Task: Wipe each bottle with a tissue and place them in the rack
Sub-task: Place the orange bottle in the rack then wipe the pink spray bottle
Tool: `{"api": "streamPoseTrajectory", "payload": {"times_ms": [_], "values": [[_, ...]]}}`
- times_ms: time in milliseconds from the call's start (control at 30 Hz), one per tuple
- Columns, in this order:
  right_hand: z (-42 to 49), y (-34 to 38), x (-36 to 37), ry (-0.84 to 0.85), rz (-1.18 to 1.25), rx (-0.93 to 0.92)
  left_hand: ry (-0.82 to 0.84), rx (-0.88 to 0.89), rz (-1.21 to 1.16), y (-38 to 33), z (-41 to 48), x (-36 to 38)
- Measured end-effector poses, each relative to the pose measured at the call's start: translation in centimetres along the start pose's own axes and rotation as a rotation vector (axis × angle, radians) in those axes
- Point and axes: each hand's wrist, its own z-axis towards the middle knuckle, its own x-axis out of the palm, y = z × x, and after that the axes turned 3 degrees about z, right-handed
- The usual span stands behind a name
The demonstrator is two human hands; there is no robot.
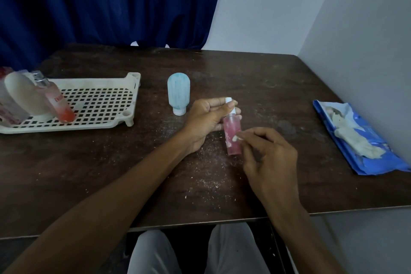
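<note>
At the far left of the surface (255,73), the cream rack (93,82) already carries a white bottle (24,95) with a reddish spray bottle (56,101) leaning against it. Right of the rack and apart from it, a pale blue bottle (178,93) stands on its cap, not yet racked.

Next is our left hand (205,120), its grip closed round the neck and white cap of the small pink spray bottle (232,133). We hold that bottle tilted over the middle of the surface, well clear of the rack; whether its base touches down we cannot tell. Against its side our right hand (272,158) pinches a small scrap of tissue (236,138) between thumb and fingertips. Farthest right lies the blue tissue pack (355,138), torn open, with white sheets showing.

To wipe well, we judge the left grip should be firm at the neck, turning the bottle so each side meets the tissue, with light strokes from shoulder to base. Pale crumbs (206,182) on the surface suggest the scrap sheds, so a fresh sheet would likely serve better.
</note>
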Motion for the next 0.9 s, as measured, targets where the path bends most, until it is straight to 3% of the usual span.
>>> {"api": "streamPoseTrajectory", "payload": {"times_ms": [167, 333, 600, 900], "values": [[-1.2, 0.5, 0.5, 0.082, -0.046, -0.064, 0.022, 0.005, 0.005, 0.0, 0.0, -0.2], [-0.3, 0.0, -0.6, -0.025, 0.025, 0.023, 0.053, 0.004, 0.006, 0.1, 0.2, -0.2], [-0.6, 0.5, 0.6, -0.027, 0.029, -0.010, 0.135, -0.024, -0.075, -0.3, 0.3, -0.2], [-2.1, 0.3, 0.7, 0.019, -0.034, -0.041, 0.055, 0.021, -0.117, -0.4, 0.3, -0.4]]}}
